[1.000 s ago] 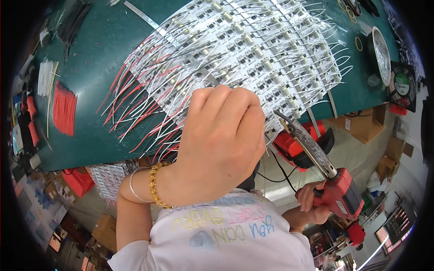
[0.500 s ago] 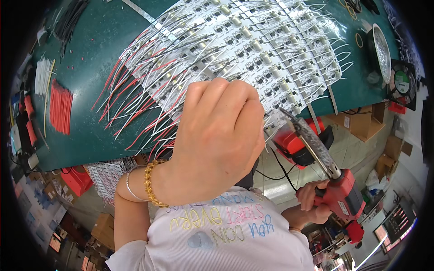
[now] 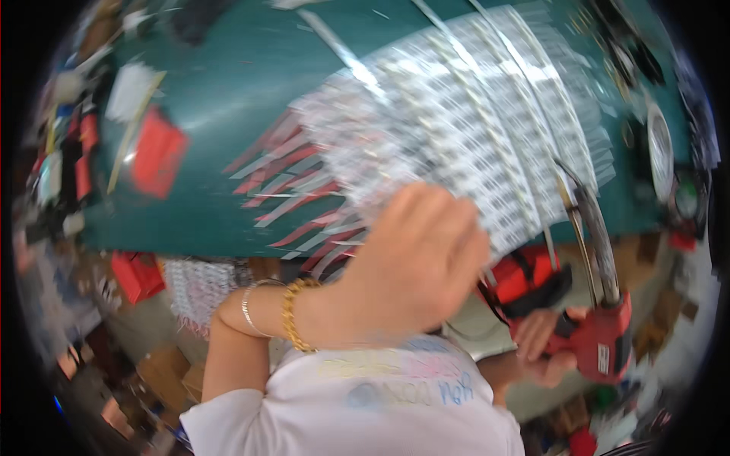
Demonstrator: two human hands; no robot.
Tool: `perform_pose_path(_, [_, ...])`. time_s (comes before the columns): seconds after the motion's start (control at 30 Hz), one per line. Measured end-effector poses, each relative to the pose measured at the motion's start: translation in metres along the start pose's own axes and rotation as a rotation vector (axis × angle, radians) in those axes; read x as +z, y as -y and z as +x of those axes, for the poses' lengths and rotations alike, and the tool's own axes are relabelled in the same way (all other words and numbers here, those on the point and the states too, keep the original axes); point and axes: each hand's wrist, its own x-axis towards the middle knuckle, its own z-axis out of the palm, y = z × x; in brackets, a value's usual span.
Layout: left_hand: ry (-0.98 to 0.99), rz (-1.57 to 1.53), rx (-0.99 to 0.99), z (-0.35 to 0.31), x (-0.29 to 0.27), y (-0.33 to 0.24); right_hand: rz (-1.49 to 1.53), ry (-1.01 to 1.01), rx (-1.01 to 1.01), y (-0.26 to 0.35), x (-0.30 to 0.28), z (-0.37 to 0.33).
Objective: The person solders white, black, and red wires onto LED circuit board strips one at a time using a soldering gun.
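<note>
My left hand [image 3: 418, 258], bracelets at its wrist, is closed in a fist with its back upward, over the near edge of a sheet of circuit boards [image 3: 456, 114]. Whatever its curled fingers hold is hidden beneath them. Red and white wires [image 3: 293, 186] hang from the sheet's left side, smeared by motion. At the right, my right hand [image 3: 541, 342] is wrapped round a red soldering gun [image 3: 608, 349]. The gun's long metal barrel points up toward the sheet's right near corner; I cannot tell whether its tip touches anything.
On the green table [image 3: 220, 220], red cut wires [image 3: 158, 156] and white cut wires [image 3: 131, 93] lie in bundles at the left. A round metal dish [image 3: 660, 152] stands at the far right. Metal strips [image 3: 342, 49] cross the sheet. Below the table edge is a red-and-black object [image 3: 525, 281].
The whole view has shifted and blurred, so the table and sheet sit farther right. My left hand stays closed, slightly lower and rightward in the picture. The soldering gun remains in my right hand, its barrel more upright.
</note>
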Motion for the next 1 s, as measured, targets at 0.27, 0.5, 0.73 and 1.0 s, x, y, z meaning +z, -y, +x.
perform_pose_path(0.27, [-0.172,0.85,-0.195,0.017,-0.125,0.16,0.04,-0.212,0.028,-0.018,-0.024,-0.012])
perform_pose_path(0.5, [-0.083,1.091,-0.065,0.051,-0.141,0.229,0.033,-0.128,0.042,-0.013,-0.004,-0.003])
perform_pose_path(0.73, [-0.112,0.882,-0.147,0.052,-0.145,0.235,0.006,-0.198,0.037,-0.012,-0.004,-0.006])
perform_pose_path(1.0, [-0.251,0.674,-0.194,0.051,-0.15,0.202,-0.006,-0.157,0.024,-0.006,-0.001,-0.008])
